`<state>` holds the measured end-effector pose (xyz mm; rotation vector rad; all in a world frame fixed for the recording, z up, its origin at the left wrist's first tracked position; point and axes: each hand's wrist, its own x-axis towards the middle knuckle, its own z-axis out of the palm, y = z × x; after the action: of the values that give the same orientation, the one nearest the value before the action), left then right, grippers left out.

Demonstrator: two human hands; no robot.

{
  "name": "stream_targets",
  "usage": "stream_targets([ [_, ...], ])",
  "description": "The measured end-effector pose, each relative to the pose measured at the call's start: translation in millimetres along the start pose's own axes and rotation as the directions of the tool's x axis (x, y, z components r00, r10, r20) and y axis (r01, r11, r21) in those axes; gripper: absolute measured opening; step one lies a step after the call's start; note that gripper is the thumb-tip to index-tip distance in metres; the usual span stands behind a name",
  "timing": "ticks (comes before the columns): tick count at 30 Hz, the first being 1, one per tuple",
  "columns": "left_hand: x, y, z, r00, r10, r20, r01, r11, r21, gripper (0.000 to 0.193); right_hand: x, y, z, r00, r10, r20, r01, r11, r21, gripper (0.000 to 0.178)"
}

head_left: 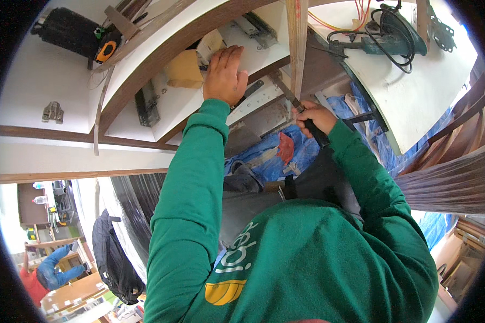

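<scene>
White board makes up the curved shelving unit (132, 119) in front of me, split into compartments and edged along its sweep with a brown wooden band (145, 72). Beyond it to the right, a smooth white panel (431, 86) with a curved dark edge carries a dark green power tool (396, 43), its black cord looped over the body. Crumpled, shiny blue plastic sheeting (272, 171) lies below, with a ragged red scrap (285, 148) on it. Off to the right hangs a streaked, rippling brown sheet (450, 185); at the lower left are a soft black backpack (113, 258) and, farther off, a person in red top and blue jeans (51, 274).

My left hand (224, 75) lies palm down over the compartments, fingers nearly straight and close together, beside a flat tan paper-like piece (186, 70) — what the palm touches I cannot tell. My right hand (318, 117) is wrapped round the black handle of a long, narrow metal-bladed tool (289, 93). That blade slants up and left near a rough, upright wooden strip (297, 32) — whether they touch I cannot tell.
</scene>
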<state>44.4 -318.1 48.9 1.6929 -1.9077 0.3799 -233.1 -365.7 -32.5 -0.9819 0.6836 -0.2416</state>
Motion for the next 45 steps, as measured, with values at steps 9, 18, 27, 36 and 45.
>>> stream_targets([
  [9,-0.1,1.8,-0.2,1.000,0.012,0.006,-0.013,0.999,0.052,0.054,-48.6,16.4,2.8,0.988,-0.019,-0.152,-0.035,0.938,-0.344,0.028],
  [18,0.1,1.6,0.2,1.000,0.007,0.018,-0.007,0.999,0.037,0.054,-72.9,-29.8,9.2,0.996,0.064,-0.059,-0.068,0.995,-0.076,0.032],
  [27,1.1,1.7,2.1,1.000,0.003,0.028,-0.005,0.998,0.055,0.054,-77.1,-48.7,16.9,0.996,-0.074,-0.056,0.051,0.940,-0.336,0.021],
  [36,1.9,3.6,1.9,0.999,0.031,0.006,-0.032,0.999,0.041,0.054,-16.9,-62.4,7.4,0.989,-0.110,-0.103,0.074,0.950,-0.305,0.022],
  [45,0.7,3.0,1.9,1.000,0.025,-0.004,-0.025,0.998,0.061,0.052,-47.1,-53.3,-0.4,0.993,-0.085,-0.079,0.064,0.970,-0.234,0.019],
])
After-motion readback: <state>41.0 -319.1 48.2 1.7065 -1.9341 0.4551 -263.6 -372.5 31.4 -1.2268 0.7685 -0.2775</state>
